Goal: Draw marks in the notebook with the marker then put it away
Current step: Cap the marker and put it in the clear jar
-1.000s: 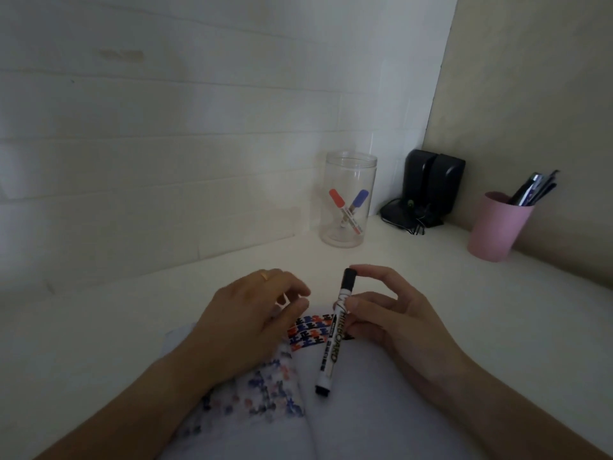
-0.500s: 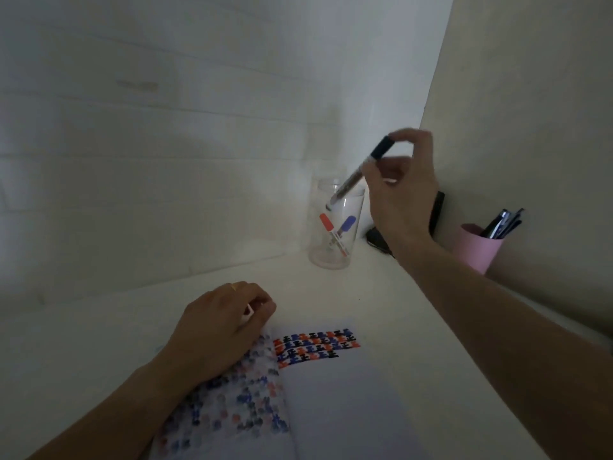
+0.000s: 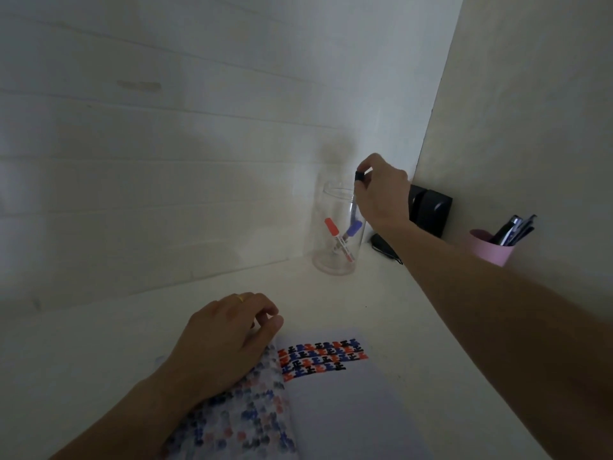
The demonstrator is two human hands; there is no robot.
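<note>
My right hand (image 3: 381,190) pinches the black cap of the marker (image 3: 359,178) above the right rim of the clear jar (image 3: 326,257). The marker's body points down into the jar and is mostly hidden behind my hand. A red-capped marker (image 3: 331,226) and a blue-capped marker (image 3: 353,229) lean crossed inside the jar. The open notebook (image 3: 345,406) lies at the near edge, with rows of red, blue and black marks at the top of its right page. My left hand (image 3: 229,343) rests on the left page, fingers curled, holding nothing.
A black speaker (image 3: 431,207) stands in the corner right of the jar, with a dark cable bundle (image 3: 383,247) at its foot. A pink cup (image 3: 491,249) of pens sits against the right wall. White walls close in behind and to the right.
My right hand has carried the marker from the notebook up to the jar and tipped it upright, lowering its tip into the jar. My left hand stays on the notebook.
</note>
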